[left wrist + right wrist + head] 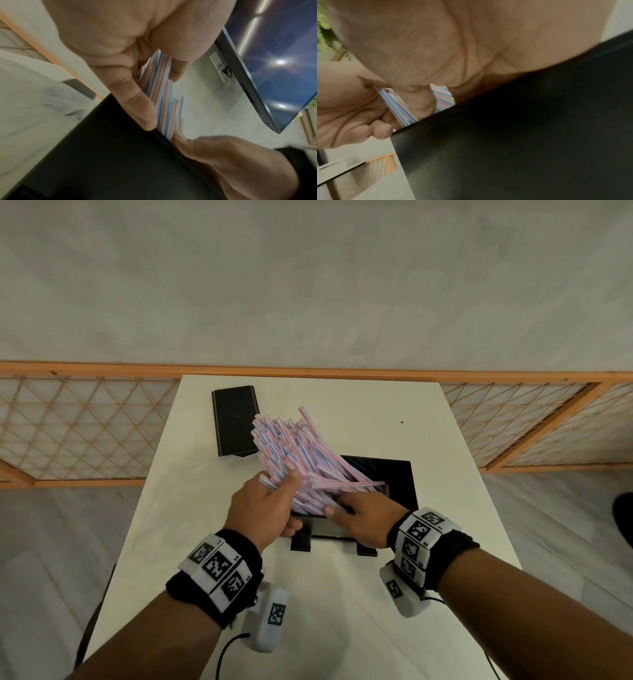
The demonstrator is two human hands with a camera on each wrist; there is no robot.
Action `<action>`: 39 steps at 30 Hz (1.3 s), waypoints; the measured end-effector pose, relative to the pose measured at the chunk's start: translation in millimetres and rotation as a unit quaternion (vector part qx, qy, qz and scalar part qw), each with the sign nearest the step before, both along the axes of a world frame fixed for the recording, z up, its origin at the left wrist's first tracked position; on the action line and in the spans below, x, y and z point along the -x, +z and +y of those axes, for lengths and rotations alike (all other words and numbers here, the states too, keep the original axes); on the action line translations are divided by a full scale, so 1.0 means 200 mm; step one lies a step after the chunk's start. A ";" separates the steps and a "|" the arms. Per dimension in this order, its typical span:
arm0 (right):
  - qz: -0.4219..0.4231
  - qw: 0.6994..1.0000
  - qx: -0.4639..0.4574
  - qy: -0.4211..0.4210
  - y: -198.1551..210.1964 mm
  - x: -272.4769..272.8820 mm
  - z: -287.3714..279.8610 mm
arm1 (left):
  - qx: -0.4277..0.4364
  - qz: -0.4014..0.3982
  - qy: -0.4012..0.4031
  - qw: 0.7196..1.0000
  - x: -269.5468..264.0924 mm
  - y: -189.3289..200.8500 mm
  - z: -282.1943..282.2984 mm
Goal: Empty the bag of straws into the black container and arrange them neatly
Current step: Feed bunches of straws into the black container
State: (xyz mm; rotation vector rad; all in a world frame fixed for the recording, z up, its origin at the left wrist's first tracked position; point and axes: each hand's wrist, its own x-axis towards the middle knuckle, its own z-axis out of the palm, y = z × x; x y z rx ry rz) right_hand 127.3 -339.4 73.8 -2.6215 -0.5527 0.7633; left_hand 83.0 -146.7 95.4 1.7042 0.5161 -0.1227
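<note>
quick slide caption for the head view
Both hands, left hand and right hand, gather striped straws into the black container.

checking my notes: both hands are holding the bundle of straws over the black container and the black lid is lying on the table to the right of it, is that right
Not quite: the black lid lies to the left of the black container, farther back on the table, as the head view shows. The rest holds: the left hand and right hand hold the straws over the container.

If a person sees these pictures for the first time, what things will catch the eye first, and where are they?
First, the big fan of pink and blue striped straws at the table's middle, gripped by the left hand and right hand over the black container. Then the flat black lid lying behind them, to the left.
</note>
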 end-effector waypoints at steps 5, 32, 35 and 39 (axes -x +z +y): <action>-0.065 0.988 -0.138 -0.028 0.06 0.00 0.01 | 0.063 0.016 0.018 0.998 -0.01 0.01 -0.02; -0.120 0.971 -0.079 -0.191 0.15 -0.13 -0.01 | -0.001 -0.002 0.027 1.000 0.01 0.01 0.07; -0.118 0.974 -0.077 -0.178 0.15 -0.07 -0.07 | -0.037 -0.011 0.007 0.999 0.01 -0.02 0.07; 0.035 0.998 -0.029 -0.049 0.12 0.02 -0.04 | -0.084 -0.064 -0.011 0.994 0.01 -0.07 0.06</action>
